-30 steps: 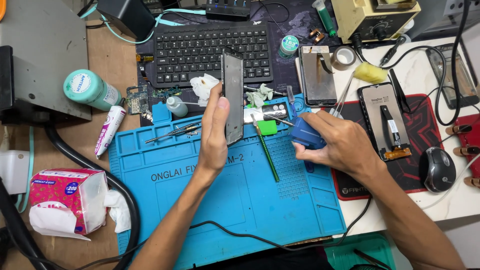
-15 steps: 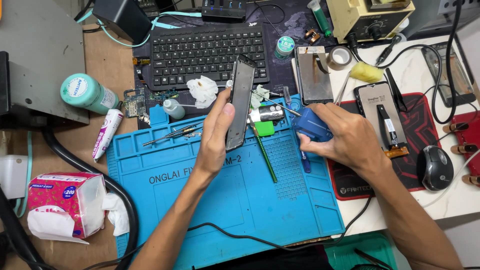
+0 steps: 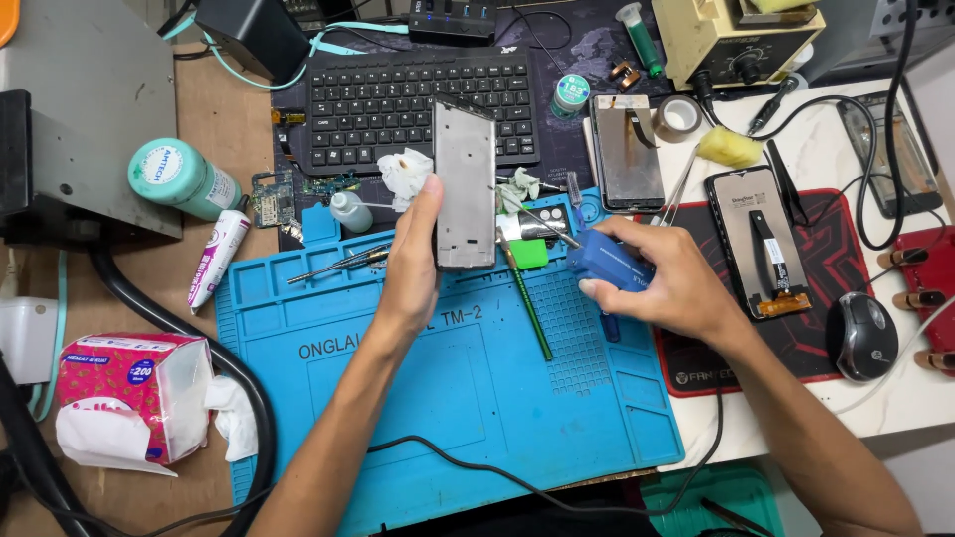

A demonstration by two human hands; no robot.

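Observation:
My left hand [image 3: 410, 264] holds a grey phone frame [image 3: 465, 184] upright above the blue work mat [image 3: 448, 398], its flat inner face turned toward me. My right hand [image 3: 668, 283] is closed around a blue hand tool [image 3: 609, 261] whose thin metal tip [image 3: 545, 224] points left, close to the frame's right edge. A green pencil-like stick [image 3: 527, 303] lies on the mat between the hands. A crumpled white wipe [image 3: 403, 171] sits just behind my left thumb.
A black keyboard [image 3: 408, 99] lies behind the mat. Two opened phones [image 3: 627, 149] [image 3: 761, 239], a tape roll [image 3: 679, 116], a mouse [image 3: 861, 335] and a red pad [image 3: 796, 298] are at right. A teal bottle [image 3: 184, 179], a white tube [image 3: 219, 257] and a tissue pack [image 3: 124, 393] are at left.
The phone frame has turned from edge-on to flat, facing me. My right hand with the blue tool has shifted left toward the frame.

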